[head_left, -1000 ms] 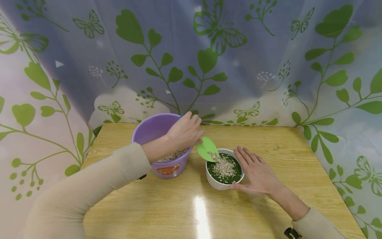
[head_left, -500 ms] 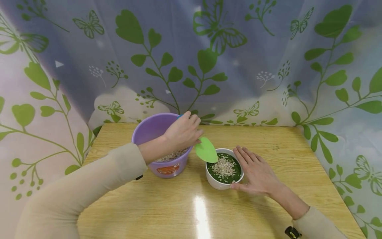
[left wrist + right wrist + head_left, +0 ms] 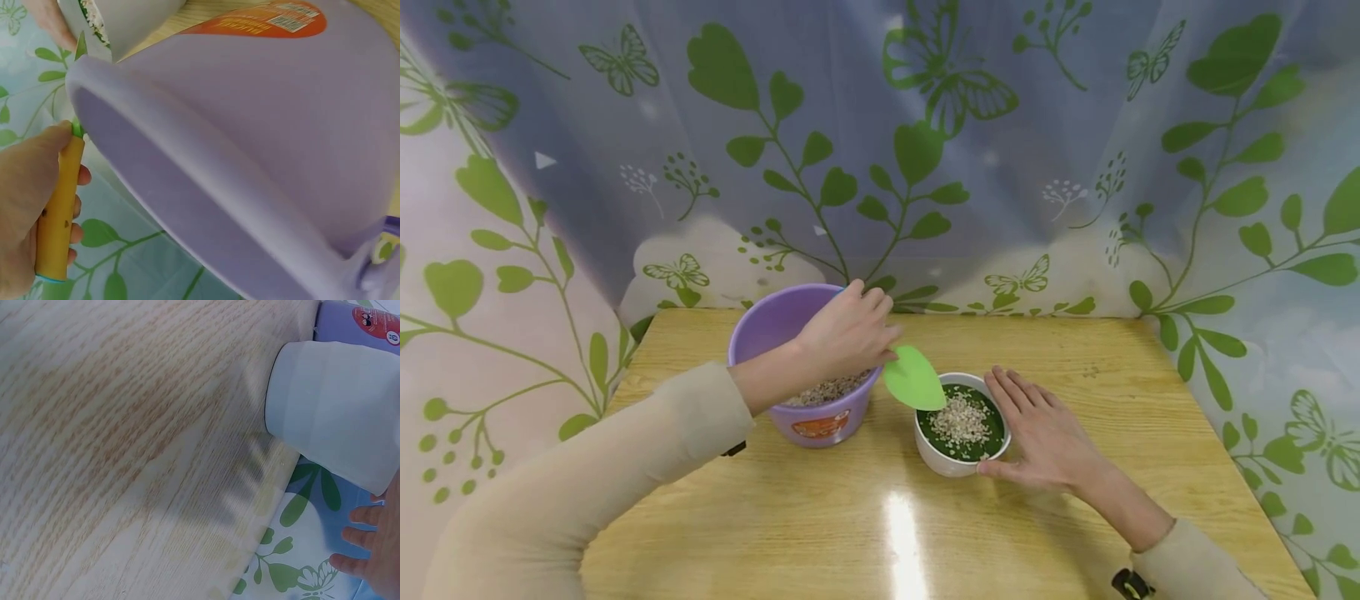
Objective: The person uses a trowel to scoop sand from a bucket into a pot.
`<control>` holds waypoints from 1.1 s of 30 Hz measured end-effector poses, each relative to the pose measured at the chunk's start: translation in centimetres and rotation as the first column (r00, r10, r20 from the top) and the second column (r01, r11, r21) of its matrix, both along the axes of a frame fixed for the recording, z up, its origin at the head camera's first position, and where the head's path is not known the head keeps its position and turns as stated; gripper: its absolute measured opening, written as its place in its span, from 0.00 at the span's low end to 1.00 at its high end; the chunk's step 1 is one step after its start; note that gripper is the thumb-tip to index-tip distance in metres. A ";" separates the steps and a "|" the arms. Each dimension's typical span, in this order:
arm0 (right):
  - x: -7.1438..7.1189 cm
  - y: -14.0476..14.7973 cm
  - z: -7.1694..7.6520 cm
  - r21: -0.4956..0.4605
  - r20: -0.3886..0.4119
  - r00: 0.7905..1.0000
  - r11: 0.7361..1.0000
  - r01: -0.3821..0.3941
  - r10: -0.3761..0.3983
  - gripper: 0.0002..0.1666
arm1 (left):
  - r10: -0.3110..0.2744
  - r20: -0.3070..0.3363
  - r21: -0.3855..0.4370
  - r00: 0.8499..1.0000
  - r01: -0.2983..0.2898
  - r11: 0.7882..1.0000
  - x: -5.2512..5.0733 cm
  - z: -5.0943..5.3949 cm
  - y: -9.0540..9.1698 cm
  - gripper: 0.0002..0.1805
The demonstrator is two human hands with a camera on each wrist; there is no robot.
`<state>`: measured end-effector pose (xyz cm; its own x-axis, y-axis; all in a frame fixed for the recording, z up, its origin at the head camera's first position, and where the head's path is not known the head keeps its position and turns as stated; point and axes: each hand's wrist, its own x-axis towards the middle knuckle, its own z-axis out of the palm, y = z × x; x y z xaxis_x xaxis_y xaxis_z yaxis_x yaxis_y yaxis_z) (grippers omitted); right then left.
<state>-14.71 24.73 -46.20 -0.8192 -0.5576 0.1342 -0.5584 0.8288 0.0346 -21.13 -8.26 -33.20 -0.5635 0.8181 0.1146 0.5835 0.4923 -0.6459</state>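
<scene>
My left hand (image 3: 847, 332) grips the yellow handle (image 3: 60, 212) of a small toy shovel, its fingers wrapped round it. The shovel's green leaf-shaped blade (image 3: 914, 380) tips down over the left rim of a white bowl (image 3: 946, 467), flat and bare on the side I see. Pale flaky bits (image 3: 959, 418) lie heaped on the dark green inside the bowl. Against the bowl's right side rests my right hand (image 3: 1047, 437), fingers straight and thumb apart near the front. Under my left forearm stands a purple bucket (image 3: 831, 427), partly hidden, with similar flakes inside.
Bucket and bowl stand close together on a light wooden table (image 3: 1075, 350). Behind and at both sides hangs a leaf-and-butterfly patterned curtain (image 3: 985, 208). The bucket's rim rises right beside the left hand.
The last flakes on the shovel have dropped into the bowl, and its blade has turned over. My left hand has shifted slightly left with the shovel. The right hand stays at the bowl.
</scene>
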 end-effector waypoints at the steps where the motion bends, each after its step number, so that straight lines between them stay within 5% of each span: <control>1: 0.0 0.0 0.0 0.001 -0.001 1.000 1.000 0.001 -0.001 0.74 | -0.007 0.008 0.007 1.000 0.007 1.000 -0.1 -0.1 -0.1 0.23; 7: 0.0 0.0 0.1 0.010 -0.008 1.000 1.000 -0.004 0.004 0.74 | -0.035 0.076 0.069 0.997 0.030 0.997 -0.2 -0.5 -0.8 0.22; 19: 0.3 0.0 0.6 0.019 0.054 0.998 1.000 0.016 -0.017 0.74 | 0.023 0.253 0.151 0.967 -0.063 0.986 0.0 -0.7 -2.0 0.27; 27: 0.2 0.1 0.6 -0.006 0.046 0.999 1.000 0.004 -0.003 0.73 | 0.017 0.283 0.190 0.959 -0.073 0.979 0.2 -0.6 -3.4 0.26; 33: -0.3 -0.1 1.2 -0.027 -0.008 1.000 0.999 -0.023 0.023 0.73 | 0.025 0.255 0.191 0.967 -0.076 0.979 0.1 -0.1 -4.6 0.26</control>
<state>-15.03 24.61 -44.97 -0.8053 -0.5720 0.1555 -0.5769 0.8166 0.0161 -20.98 -12.88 -33.32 -0.6346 0.7632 0.1212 0.6848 0.6281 -0.3697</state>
